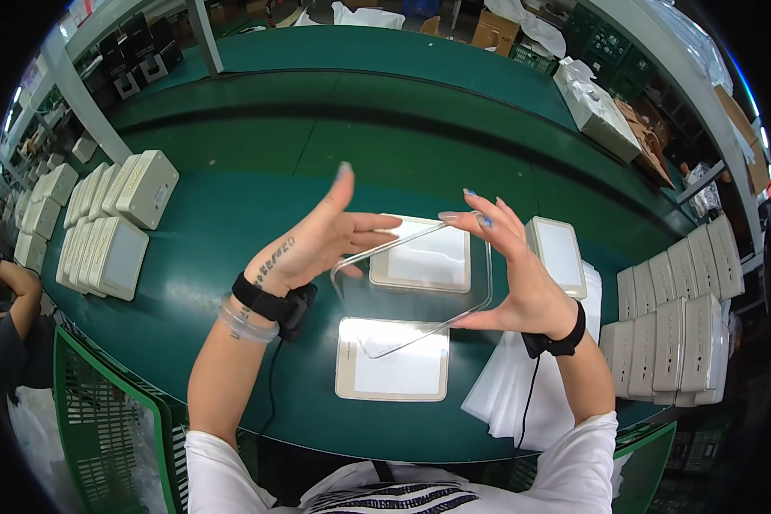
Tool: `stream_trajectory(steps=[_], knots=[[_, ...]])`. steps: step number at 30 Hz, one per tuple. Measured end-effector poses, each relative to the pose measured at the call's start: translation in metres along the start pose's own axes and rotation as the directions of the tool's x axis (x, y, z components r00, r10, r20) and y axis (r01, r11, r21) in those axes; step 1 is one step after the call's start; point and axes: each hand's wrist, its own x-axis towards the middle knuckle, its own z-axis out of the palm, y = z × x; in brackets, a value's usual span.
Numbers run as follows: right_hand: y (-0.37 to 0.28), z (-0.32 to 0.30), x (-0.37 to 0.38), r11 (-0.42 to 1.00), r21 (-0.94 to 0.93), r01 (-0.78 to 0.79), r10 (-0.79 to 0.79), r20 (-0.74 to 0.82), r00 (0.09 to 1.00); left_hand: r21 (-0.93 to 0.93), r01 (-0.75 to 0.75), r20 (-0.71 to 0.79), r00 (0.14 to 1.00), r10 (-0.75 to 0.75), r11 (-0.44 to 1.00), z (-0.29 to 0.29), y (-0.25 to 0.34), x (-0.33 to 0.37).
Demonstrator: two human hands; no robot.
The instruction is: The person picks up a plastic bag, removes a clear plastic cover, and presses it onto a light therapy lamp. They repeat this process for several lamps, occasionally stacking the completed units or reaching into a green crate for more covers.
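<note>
My right hand (522, 274) grips a clear plastic cover (490, 278) by its edge, thumb below and fingers above. The cover is tilted and held above the table. Beside its left end, my left hand (321, 231) has its thumb raised and fingers stretched toward the rim; whether they touch it I cannot tell. Under and behind the cover lies a cream tablet-like panel (433, 272) with a pale screen. Nearer to me is a second such panel (394, 364), flat on the table. A third panel (558, 255) lies beyond my right hand.
Rows of cream devices stand at the left (120, 257) and right (685, 343) of the green table (206, 334). White sheets (522, 385) lie under my right forearm. A green crate (103, 420) sits at the near left, and another person's arm (21, 300) shows at far left.
</note>
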Motion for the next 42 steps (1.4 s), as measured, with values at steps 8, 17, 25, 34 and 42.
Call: stream_trajectory(steps=[8, 17, 25, 34, 42], knots=[[-0.010, 0.002, 0.008, 0.993, 0.090, 0.078, -0.080, 0.024, 0.997, -0.223, 0.164, 0.581, 0.814, -0.004, 0.961, 0.025, -0.012, -0.013], [-0.053, 0.022, -0.006, 0.546, 0.758, -0.357, 0.572, -0.026, 0.820, -0.275, -0.469, 0.254, 0.807, 0.534, 0.840, 0.058, -0.028, -0.016], [-0.056, 0.040, 0.004, 0.808, 0.501, -0.311, 0.389, -0.058, 0.919, -0.157, -0.775, -0.016, 0.622, 0.783, 0.612, 0.082, -0.037, -0.005], [0.017, 0.029, -0.006, 0.896, -0.165, -0.412, 0.437, 0.165, 0.884, 0.881, -0.207, -0.092, 0.807, 0.584, 0.425, -0.021, -0.027, -0.023], [0.037, 0.037, -0.003, 0.892, -0.190, -0.409, 0.444, 0.212, 0.871, 0.883, -0.181, -0.045, 0.887, 0.460, 0.434, -0.032, -0.044, 0.008]])
